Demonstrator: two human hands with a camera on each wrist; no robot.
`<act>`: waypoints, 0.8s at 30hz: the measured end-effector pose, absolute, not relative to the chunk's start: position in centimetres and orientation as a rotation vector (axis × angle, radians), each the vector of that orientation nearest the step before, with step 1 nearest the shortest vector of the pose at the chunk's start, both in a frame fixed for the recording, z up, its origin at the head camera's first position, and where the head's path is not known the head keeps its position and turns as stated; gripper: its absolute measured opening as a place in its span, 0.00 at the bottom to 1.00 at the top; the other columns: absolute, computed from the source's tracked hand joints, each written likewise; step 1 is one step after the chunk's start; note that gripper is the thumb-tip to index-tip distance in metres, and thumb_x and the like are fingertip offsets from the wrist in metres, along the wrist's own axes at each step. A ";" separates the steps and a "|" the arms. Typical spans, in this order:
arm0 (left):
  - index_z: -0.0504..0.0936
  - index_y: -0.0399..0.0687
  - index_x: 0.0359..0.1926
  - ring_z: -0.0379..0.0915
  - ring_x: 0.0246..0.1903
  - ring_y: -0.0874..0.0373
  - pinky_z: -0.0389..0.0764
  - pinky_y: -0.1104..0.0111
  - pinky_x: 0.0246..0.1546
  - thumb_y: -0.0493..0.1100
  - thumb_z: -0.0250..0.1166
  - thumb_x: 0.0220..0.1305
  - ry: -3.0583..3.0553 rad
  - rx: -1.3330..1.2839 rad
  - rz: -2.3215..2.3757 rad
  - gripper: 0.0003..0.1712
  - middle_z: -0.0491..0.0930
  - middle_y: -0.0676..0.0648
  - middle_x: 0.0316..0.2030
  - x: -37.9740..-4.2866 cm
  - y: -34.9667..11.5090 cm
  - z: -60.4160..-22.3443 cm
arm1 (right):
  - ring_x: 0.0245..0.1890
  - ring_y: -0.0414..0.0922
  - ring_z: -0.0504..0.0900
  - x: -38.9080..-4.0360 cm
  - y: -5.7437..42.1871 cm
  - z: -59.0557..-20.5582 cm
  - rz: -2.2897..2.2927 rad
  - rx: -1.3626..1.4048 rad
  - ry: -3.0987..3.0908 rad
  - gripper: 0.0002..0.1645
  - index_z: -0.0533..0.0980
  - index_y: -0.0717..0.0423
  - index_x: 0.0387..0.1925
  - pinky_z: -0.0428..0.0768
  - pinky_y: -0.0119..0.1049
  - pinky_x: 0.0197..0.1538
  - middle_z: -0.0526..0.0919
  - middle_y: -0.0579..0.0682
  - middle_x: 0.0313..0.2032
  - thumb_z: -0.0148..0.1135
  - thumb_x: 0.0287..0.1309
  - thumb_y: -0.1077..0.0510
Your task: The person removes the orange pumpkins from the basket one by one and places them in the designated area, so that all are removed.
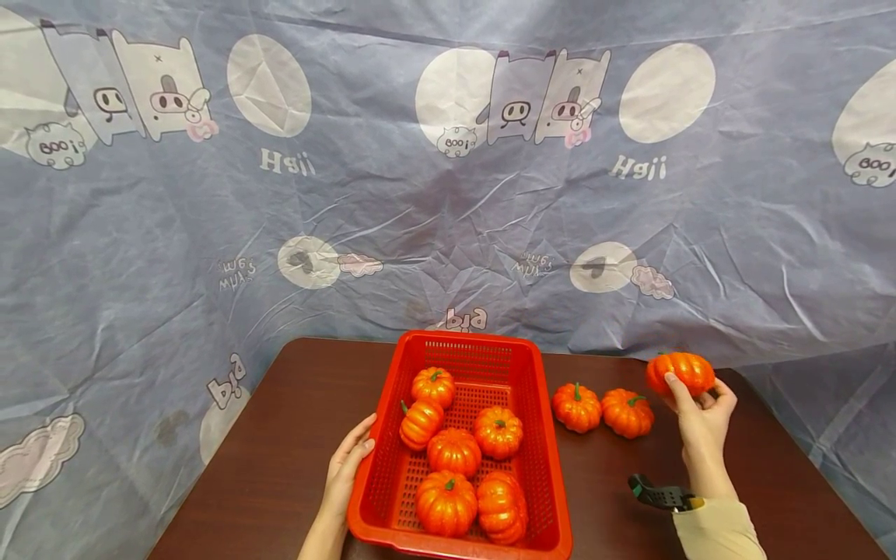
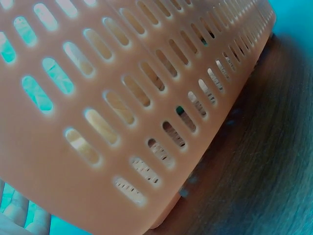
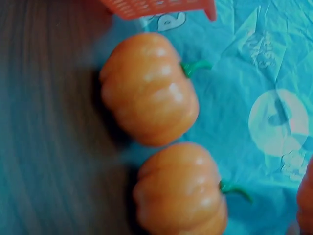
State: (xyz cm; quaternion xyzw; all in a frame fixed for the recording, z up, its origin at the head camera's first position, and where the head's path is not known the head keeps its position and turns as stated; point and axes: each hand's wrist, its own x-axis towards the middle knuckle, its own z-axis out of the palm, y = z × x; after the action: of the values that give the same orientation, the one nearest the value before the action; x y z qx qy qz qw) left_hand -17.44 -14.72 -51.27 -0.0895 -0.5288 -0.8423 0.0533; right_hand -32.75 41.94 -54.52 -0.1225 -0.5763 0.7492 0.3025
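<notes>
My right hand grips an orange toy pumpkin above the table's right side, the thumb on its near face. In the right wrist view, only a sliver of this pumpkin shows at the right edge. Two more pumpkins with green stems, a left one and a right one, lie on the table between that hand and a red plastic basket. Several pumpkins sit inside the basket. My left hand touches the basket's left rim with fairly straight fingers; two fingertips show past the wall in the left wrist view.
The dark brown table runs under everything. A black strap-like device is on the right wrist, by a pale sleeve. Behind the table hangs a grey-blue printed cloth, close to its back edge.
</notes>
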 end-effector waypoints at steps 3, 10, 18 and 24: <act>0.57 0.31 0.67 0.74 0.50 0.56 0.77 0.64 0.47 0.36 0.47 0.71 -1.602 -0.274 -2.564 0.27 0.73 0.50 0.56 -17.4 -14.7 -51.4 | 0.36 0.38 0.79 -32.0 42.3 -54.6 1.965 -0.434 -1.523 0.50 0.56 0.40 0.58 0.79 0.25 0.32 0.75 0.49 0.45 0.78 0.38 0.56; 0.57 0.30 0.67 0.74 0.50 0.57 0.77 0.65 0.47 0.36 0.47 0.71 -1.604 -0.286 -2.557 0.27 0.73 0.50 0.56 -17.5 -14.8 -51.4 | 0.38 0.37 0.76 -30.0 42.1 -54.0 1.927 -0.513 -1.556 0.55 0.52 0.35 0.62 0.77 0.22 0.33 0.67 0.47 0.47 0.78 0.38 0.58; 0.57 0.31 0.67 0.74 0.50 0.56 0.77 0.65 0.47 0.37 0.47 0.70 -1.603 -0.270 -2.567 0.27 0.73 0.49 0.57 -17.4 -14.8 -51.3 | 0.57 0.45 0.62 -26.7 38.8 -51.6 1.752 -0.688 -1.752 0.52 0.50 0.38 0.61 0.60 0.25 0.58 0.55 0.46 0.57 0.75 0.42 0.55; 0.57 0.31 0.67 0.74 0.49 0.57 0.77 0.65 0.47 0.37 0.47 0.70 -1.605 -0.262 -2.567 0.27 0.73 0.50 0.56 -17.4 -14.7 -51.3 | 0.65 0.51 0.53 -25.6 37.7 -51.7 1.671 -0.756 -1.824 0.53 0.45 0.39 0.61 0.51 0.31 0.65 0.47 0.59 0.63 0.73 0.45 0.57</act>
State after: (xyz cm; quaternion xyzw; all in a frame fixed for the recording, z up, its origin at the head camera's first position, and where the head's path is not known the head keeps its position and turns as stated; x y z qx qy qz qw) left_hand -17.43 -14.74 -51.31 -0.0860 -0.5276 -0.8436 0.0513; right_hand -25.62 37.72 -51.74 -0.2810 -0.6783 0.6212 0.2739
